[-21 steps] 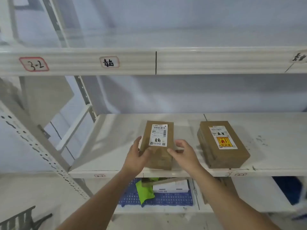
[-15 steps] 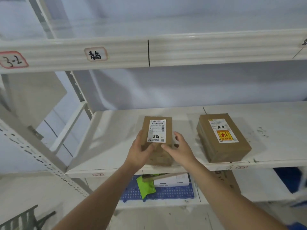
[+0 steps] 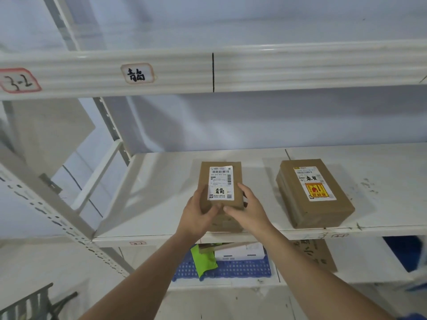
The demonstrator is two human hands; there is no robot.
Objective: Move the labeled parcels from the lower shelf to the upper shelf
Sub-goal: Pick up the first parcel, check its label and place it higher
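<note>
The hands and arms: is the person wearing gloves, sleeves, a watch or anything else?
No gloves: the left hand and right hand are bare, with no rings or watch visible. Both forearms are bare too. Only a scrap of blue cloth shows at the bottom right corner, perhaps a sleeve.

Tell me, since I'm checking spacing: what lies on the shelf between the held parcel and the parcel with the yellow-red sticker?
Nothing: the head view shows bare white shelf between the held parcel and the other parcel.
</note>
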